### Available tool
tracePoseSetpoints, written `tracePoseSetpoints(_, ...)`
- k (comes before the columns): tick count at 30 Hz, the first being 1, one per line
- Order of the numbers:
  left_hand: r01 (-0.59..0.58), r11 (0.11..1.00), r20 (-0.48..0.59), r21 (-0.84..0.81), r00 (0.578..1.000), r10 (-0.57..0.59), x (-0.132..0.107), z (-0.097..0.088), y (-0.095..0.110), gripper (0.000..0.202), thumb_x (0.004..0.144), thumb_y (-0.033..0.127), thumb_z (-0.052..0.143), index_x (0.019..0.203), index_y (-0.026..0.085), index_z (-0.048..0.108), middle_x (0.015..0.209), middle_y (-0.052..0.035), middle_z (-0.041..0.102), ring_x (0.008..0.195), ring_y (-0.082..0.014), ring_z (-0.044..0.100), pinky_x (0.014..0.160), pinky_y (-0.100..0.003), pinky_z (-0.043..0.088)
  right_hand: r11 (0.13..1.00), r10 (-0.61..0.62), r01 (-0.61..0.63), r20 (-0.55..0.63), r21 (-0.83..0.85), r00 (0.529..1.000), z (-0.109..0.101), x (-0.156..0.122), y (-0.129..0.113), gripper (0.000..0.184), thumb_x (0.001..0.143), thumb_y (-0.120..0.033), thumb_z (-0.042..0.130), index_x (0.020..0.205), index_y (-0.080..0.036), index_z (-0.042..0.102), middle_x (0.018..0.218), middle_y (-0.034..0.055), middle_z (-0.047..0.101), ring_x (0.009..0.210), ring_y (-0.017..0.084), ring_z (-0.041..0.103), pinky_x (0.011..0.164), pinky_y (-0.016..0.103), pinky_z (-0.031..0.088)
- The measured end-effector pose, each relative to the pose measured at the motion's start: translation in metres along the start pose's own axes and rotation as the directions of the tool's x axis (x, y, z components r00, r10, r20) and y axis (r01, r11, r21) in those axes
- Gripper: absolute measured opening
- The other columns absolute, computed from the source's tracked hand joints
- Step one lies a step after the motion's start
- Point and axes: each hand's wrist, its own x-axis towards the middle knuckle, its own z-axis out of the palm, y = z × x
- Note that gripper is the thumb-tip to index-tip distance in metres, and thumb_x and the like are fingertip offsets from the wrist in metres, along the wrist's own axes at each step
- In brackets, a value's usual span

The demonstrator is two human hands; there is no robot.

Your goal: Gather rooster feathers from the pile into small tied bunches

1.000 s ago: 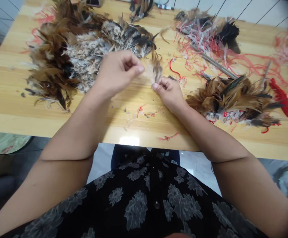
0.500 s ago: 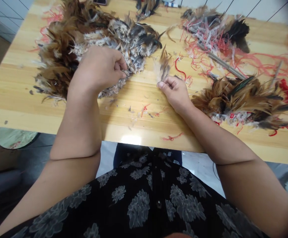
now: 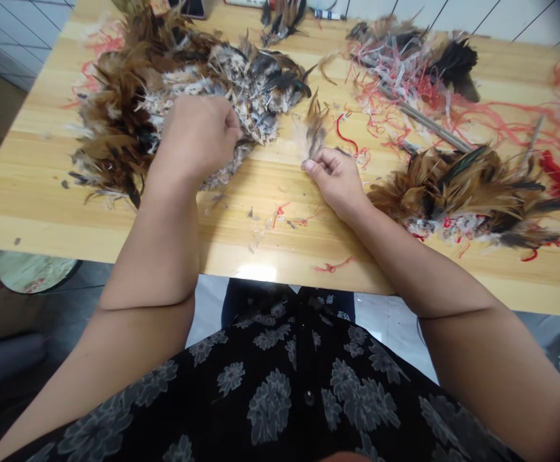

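My left hand [image 3: 197,136] is closed, knuckles up, its fingertips dug into the near edge of a big pile of brown, grey and white feathers [image 3: 130,96] on the wooden table [image 3: 29,192]. What the fingers pinch is hidden. My right hand [image 3: 334,178] rests on the table, thumb and fingers pinched on the quills of a small bunch of brown feathers [image 3: 313,127] that stands up from it.
A second heap of brown feathers [image 3: 463,186] lies just right of my right hand. Red and white string scraps [image 3: 395,83] and a thin stick [image 3: 429,125] cover the far right. Red thread bits [image 3: 331,265] lie near the front edge. A round lid [image 3: 29,269] sits on the floor.
My left hand left the bunch in my right hand and moved left into the big feather pile, where it closed. My right hand stayed put with its bunch.
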Motion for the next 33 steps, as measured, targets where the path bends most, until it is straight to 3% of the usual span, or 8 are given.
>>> tracePoseSetpoints(5,0.042,0.986,-0.108,-0.161,0.992,-0.060,-0.008,-0.007,0.021,0.014,0.110,0.016,0.074,0.112,0.013,0.088,0.117,-0.0119,0.091,0.108,-0.0294,0.079,0.114,-0.039,0.061,1.000,0.015,-0.015,-0.002,0.000,1.000,0.000,0.000,-0.001,0.047,0.114,-0.030,0.085,0.081,-0.026,0.052,0.074,-0.0063,0.040,0.075,0.014,0.038,0.077,0.033,0.039)
tracePoseSetpoints(11,-0.021,0.999,0.235,-0.026,0.972,0.027,-0.009,-0.007,0.027,0.012,0.100,0.012,0.081,0.092,0.021,0.082,0.101,-0.0069,0.087,0.102,-0.0298,0.076,0.110,-0.041,0.059,1.000,0.015,-0.015,0.000,0.011,1.000,0.000,0.000,0.007,0.065,0.109,-0.071,0.093,0.082,-0.027,0.052,0.075,-0.0052,0.040,0.077,0.015,0.041,0.076,0.034,0.042)
tracePoseSetpoints(14,-0.044,0.999,0.237,0.030,0.971,0.036,-0.007,-0.010,0.021,0.007,0.102,0.018,0.080,0.099,0.022,0.085,0.106,-0.0066,0.087,0.108,-0.0321,0.078,0.115,-0.044,0.059,1.000,0.005,-0.005,-0.008,0.016,1.000,0.000,0.000,0.005,0.070,0.108,-0.080,0.089,0.082,-0.027,0.052,0.075,-0.0052,0.040,0.077,0.015,0.039,0.076,0.034,0.041)
tracePoseSetpoints(20,0.019,1.000,0.140,-0.010,0.990,-0.017,-0.009,-0.009,0.023,0.024,0.114,0.035,0.067,0.113,0.022,0.087,0.127,-0.0094,0.089,0.132,-0.0384,0.080,0.128,-0.045,0.055,1.000,0.004,-0.004,-0.007,-0.001,1.000,-0.001,0.000,0.002,0.067,0.109,-0.074,0.090,0.082,-0.028,0.051,0.076,-0.0056,0.040,0.077,0.015,0.039,0.077,0.033,0.041)
tracePoseSetpoints(25,-0.065,0.996,0.124,-0.066,0.990,0.073,-0.005,0.020,0.024,0.023,0.108,0.046,0.083,0.100,0.025,0.080,0.108,-0.0104,0.087,0.121,-0.0390,0.079,0.119,-0.048,0.059,1.000,0.015,-0.015,-0.014,0.006,1.000,0.000,-0.001,-0.001,0.065,0.110,-0.069,0.092,0.081,-0.027,0.051,0.076,-0.0053,0.041,0.079,0.015,0.040,0.077,0.034,0.039)
tracePoseSetpoints(28,-0.072,0.984,0.151,-0.161,0.984,0.096,0.002,0.038,0.014,0.028,0.099,0.043,0.096,0.090,0.026,0.074,0.102,-0.0109,0.084,0.137,-0.0445,0.076,0.123,-0.049,0.056,0.999,0.030,-0.030,-0.017,0.012,0.999,0.000,-0.001,-0.003,0.067,0.109,-0.071,0.092,0.080,-0.028,0.050,0.075,-0.0049,0.040,0.079,0.016,0.041,0.078,0.035,0.039)
tracePoseSetpoints(31,-0.072,0.978,0.172,-0.196,0.979,0.107,0.005,0.040,0.006,0.024,0.094,0.036,0.094,0.087,0.028,0.073,0.100,-0.0103,0.083,0.147,-0.0473,0.073,0.124,-0.048,0.055,0.999,0.038,-0.038,-0.027,0.000,0.999,0.001,0.000,-0.004,0.069,0.107,-0.073,0.093,0.079,-0.028,0.049,0.075,-0.0045,0.039,0.080,0.016,0.041,0.078,0.035,0.040)
tracePoseSetpoints(33,-0.064,0.987,0.162,-0.147,0.983,0.088,0.004,0.032,0.006,0.018,0.095,0.037,0.089,0.088,0.029,0.074,0.099,-0.0088,0.084,0.140,-0.0454,0.075,0.124,-0.048,0.056,0.999,0.045,-0.045,-0.030,-0.010,0.999,0.001,0.001,-0.004,0.070,0.106,-0.075,0.093,0.078,-0.028,0.049,0.075,-0.0043,0.039,0.080,0.017,0.041,0.078,0.035,0.040)
